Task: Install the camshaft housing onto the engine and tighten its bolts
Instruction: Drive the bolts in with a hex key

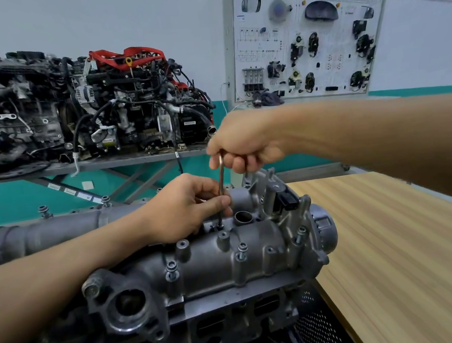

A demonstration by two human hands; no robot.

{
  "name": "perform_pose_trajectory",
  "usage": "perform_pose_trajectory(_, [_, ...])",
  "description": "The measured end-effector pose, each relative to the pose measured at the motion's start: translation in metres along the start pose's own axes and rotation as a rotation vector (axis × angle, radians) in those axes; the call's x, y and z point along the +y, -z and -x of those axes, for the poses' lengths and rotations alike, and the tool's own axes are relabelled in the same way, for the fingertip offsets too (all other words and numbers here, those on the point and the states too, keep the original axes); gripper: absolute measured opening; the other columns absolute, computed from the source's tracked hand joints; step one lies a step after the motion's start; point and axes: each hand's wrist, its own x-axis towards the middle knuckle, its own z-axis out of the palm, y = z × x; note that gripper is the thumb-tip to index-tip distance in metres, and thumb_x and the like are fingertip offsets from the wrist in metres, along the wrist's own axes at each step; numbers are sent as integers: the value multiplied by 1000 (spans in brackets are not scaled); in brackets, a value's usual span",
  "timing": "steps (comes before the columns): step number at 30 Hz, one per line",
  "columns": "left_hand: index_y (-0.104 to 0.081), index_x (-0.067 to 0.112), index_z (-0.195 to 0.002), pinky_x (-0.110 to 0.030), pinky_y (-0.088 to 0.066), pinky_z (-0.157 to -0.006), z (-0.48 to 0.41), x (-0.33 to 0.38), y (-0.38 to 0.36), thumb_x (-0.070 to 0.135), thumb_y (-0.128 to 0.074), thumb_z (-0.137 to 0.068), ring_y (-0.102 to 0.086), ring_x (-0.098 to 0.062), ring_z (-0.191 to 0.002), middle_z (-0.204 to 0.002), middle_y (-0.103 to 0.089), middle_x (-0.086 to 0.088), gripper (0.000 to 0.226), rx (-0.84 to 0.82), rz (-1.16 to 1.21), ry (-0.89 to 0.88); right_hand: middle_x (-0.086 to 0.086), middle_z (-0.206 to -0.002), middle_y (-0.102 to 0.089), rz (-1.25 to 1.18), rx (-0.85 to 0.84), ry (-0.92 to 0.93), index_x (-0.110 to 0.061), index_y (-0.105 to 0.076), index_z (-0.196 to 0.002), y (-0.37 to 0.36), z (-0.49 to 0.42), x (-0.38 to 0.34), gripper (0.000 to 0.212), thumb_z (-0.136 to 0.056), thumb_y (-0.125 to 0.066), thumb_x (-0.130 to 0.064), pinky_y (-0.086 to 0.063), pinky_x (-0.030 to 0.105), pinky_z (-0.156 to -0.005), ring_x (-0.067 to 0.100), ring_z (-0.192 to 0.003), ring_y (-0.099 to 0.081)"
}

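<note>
By a wood-grain bench [395,236], a slim metal wrench [221,179] is fist-gripped by the right hand [244,144]; pinched lower by the left hand [184,207], above the cast camshaft housing [214,254].

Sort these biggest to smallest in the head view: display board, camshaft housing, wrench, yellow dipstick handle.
1. The camshaft housing and display board look about equally big. The housing is nearer the camera, so I won't rank them.
2. The wrench.
3. The yellow dipstick handle.
</note>
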Motion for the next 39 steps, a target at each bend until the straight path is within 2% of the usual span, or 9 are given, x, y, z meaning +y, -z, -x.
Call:
perform_pose_trajectory(2, [-74, 5, -88, -17, -37, -46, -1, 1, 0, 16, -64, -98, -46, -1, -46, -66, -73, 7, 19, 16, 5, 3, -3, -49, -47, -249, -112, -117, -9, -57, -89, 9, -4, 12, 23, -103, -39, -12, -30, 14, -32, 6, -39, -44])
perform_pose_trajectory(5, [-75, 5, -88, -13, -37, -51, -2, 5, -1, 17, -65, -97, -45, 1, -49, -71, -74, -2, 17, 0, -31, -18, 2, -59, -56, -229, -213, -112, -4, -64, -105, 24, 2, 24, 18, -101, -49, -11, -40, 17, -37, 10, -48, -54])
perform_pose_trajectory(9, [-73, 1, -89, -5, -31, -44, -3, 5, -2, 13, -62, -99, -43, 4, -39, -54, -64, 14, 19, -4, -40, -13, -2, -71, -71, 318, 33, 240, -15, -75, -98, 28, 11, 18, 16, -97, -58, -16, -47, 24, -50, 10, -58, -64])
perform_pose_trajectory(12, [-72, 0, -89, -4, -32, -42, -2, 4, 0, 10, -59, -100, -47, 7, -37, -51, -63, 18, 19, 33, 3, 10, -2, -75, -73, 630, 159, 558, -21, -78, -86, 33, 21, 4, 22, -90, -69, -40, -51, 30, -64, 11, -65, -63])
perform_pose_trajectory(16, [-73, 5, -86, -6, -33, -42, -2, 6, -1, 17, -62, -98, -46, 6, -37, -63, -72, 8, 20, 32, -33, 9, -12, -67, -69, 748, 173, 599, -19, -79, -84, 30, 28, 0, 20, -87, -74, -39, -49, 15, -62, 2, -65, -62])
perform_pose_trajectory(20, [-71, 7, -85, -3, -34, -45, -2, 7, -3, 15, -62, -98, -50, 9, -41, -66, -72, 11, 18, 18, -53, 2, -11, -64, -66, 842, 316, 676, -16, -78, -88, 12, 21, -1, 20, -90, -72, -35, -52, 26, -69, 4, -63, -62])
perform_pose_trajectory(24, [-68, 4, -84, -4, -35, -43, -2, 6, -1, 14, -59, -100, -51, 9, -40, -78, -77, -1, 21, 48, -15, 9, -13, -67, -67, 810, 266, 689, -19, -77, -83, 15, 28, -3, 25, -86, -73, -43, -50, 18, -62, -1, -64, -62])
perform_pose_trajectory(33, [-69, 7, -86, -4, -34, -42, -2, 8, -2, 13, -58, -100, -50, 9, -39, -79, -77, 0, 19, 42, -36, 15, -5, -67, -63, 1011, 216, 747, -16, -74, -87, 13, 33, 3, 34, -95, -60, -46, -49, 38, -69, 17, -67, -56])
perform_pose_trajectory(39, [-68, 11, -87, -3, -35, -44, -3, 8, -4, 12, -57, -100, -51, 9, -40, -84, -77, -1, 17, 13, -61, 19, -15, -53, -47, 965, 292, 790, -16, -74, -91, 10, 28, 8, 27, -98, -59, -38, -42, 31, -63, -1, -55, -46])
